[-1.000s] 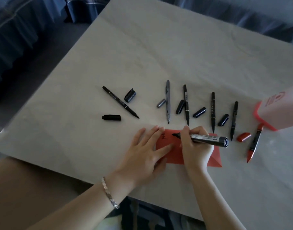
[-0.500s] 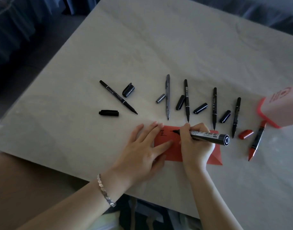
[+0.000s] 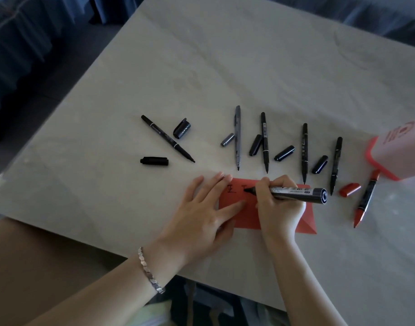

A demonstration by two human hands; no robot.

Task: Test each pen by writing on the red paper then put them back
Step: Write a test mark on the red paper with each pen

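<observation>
Left hand [image 3: 201, 218] is lying flat, fingers straight, pressing the red paper [image 3: 247, 218] near the table's [image 3: 103, 189] near edge. Right hand [image 3: 278, 208] is gripping a thick black marker [image 3: 295, 193], its tip touching the paper. Farther back, uncapped pens [image 3: 264, 142] are lying in a row with loose caps [image 3: 284, 153] between them.

- Dim, cool light; the counter [image 3: 225, 67] reads pale grey, brightest far beyond the grip [image 3: 279, 204] and to its right.
- Faint soft shadow lies nearside of the grip.
- Marker [image 3: 298, 192] in the grip is sharp, label stripes clear.
- Far left of the grip, corners sink near black.
- Pink box [image 3: 404, 151], right of the grip, looks soft.
</observation>
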